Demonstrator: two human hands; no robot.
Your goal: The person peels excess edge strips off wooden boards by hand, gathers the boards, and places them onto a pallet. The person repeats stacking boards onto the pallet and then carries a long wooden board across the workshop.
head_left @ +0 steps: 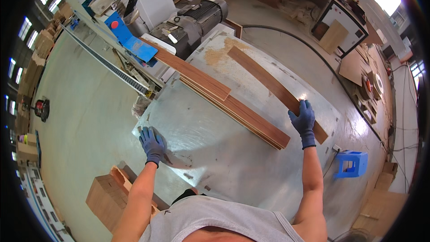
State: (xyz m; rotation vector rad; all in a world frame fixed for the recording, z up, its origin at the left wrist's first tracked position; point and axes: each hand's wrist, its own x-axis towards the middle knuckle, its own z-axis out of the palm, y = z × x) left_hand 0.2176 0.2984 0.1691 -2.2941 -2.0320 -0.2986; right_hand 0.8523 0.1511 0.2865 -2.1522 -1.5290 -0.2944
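My right hand point(303, 121), in a blue work glove, grips a long brown wooden plank point(264, 81) near its closer end. The plank slants across the right part of a metal table point(192, 130). My left hand point(152, 145), gloved alike, lies with its fingers stretched out near the table's left corner and holds nothing. Between my hands is a stack of similar planks point(255, 116). Another plank point(190, 71) overlaps the stack and runs back under a blue machine guard point(139, 47). The underside of the plank in my right hand is hidden.
Behind the table stands a machine with a dark electric motor point(206, 15). Sawdust point(221, 54) covers the table's far part. A blue plastic stool point(351, 164) stands at the right, stacked wooden boards point(107, 199) at the lower left. A dark hose point(309, 42) curves over the floor.
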